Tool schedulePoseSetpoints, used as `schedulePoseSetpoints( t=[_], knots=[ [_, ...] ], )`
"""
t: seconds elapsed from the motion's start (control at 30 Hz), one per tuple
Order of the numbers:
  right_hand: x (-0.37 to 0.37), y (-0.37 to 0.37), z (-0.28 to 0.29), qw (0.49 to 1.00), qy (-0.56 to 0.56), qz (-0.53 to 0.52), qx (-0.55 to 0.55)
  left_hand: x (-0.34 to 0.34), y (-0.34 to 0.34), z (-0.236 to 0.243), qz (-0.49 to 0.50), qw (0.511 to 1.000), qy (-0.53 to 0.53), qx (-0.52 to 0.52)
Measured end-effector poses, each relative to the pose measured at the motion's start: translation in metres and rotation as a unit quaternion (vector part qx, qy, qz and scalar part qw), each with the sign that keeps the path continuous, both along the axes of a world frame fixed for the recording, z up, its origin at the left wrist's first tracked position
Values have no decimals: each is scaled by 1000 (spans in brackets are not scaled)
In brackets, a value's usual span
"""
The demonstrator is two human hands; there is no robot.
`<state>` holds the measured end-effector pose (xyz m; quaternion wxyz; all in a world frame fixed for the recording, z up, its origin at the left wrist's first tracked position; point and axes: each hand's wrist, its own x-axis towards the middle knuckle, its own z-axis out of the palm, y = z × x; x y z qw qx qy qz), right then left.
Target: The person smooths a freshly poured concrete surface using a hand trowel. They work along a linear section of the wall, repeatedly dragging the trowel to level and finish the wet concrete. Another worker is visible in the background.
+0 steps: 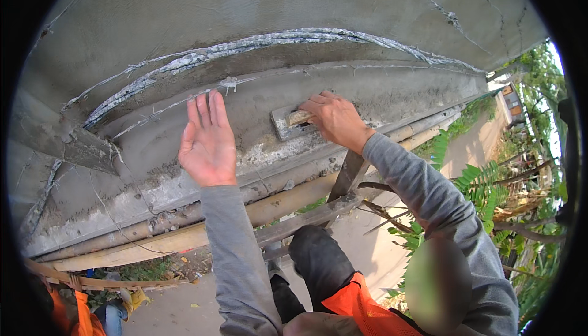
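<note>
My right hand (337, 120) is closed around the wooden handle of a small plastering float (281, 129). The float's flat board rests on the grey cement ledge (392, 94), which is smeared with mortar and rough along its front edge. To the left, my left hand (209, 143) is raised over the same ledge, palm up and fingers stretched, with nothing in it. Just beyond its fingertips a thin barbed wire (184, 100) runs along the ledge. My right fingers hide part of the float's handle.
A bundle of cement-crusted wires (257, 41) curves along the grey wall (245, 5). A concrete beam (73, 143) juts out at left. Bamboo poles (275, 204) run below the ledge, with a wooden rail (300, 216) nearer me. Another person in orange (84, 314) is low at left; plants (484, 195) grow at right.
</note>
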<state>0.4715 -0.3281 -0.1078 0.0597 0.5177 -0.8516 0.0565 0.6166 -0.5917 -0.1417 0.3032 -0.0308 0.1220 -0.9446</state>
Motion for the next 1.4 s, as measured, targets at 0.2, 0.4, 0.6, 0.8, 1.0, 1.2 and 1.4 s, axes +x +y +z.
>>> schedulePoseSetpoints(
  t=[0.2,0.4,0.6,0.8,1.0,1.2,1.4],
  knots=[
    [-5,-5,7,990,-57,-9,126,-1,0,1,4,1000,-15,4],
    [-4,-6,11,991,-35,25,128,0,2,2,0,1000,-1,12],
    [-1,-4,6,997,-6,-5,79,-1,0,4,-5,1000,-2,23],
    [4,-4,-2,999,10,-19,-24,-1,0,3,-8,998,46,31],
    [-2,-44,-21,958,-11,-191,-212,-2,0,2,-4,1000,18,21],
    [35,-113,-31,979,51,-44,-191,0,-2,-2,-22,997,63,31],
    [33,-167,-34,950,135,60,-275,2,-2,-1,-32,994,92,46]
  ],
)
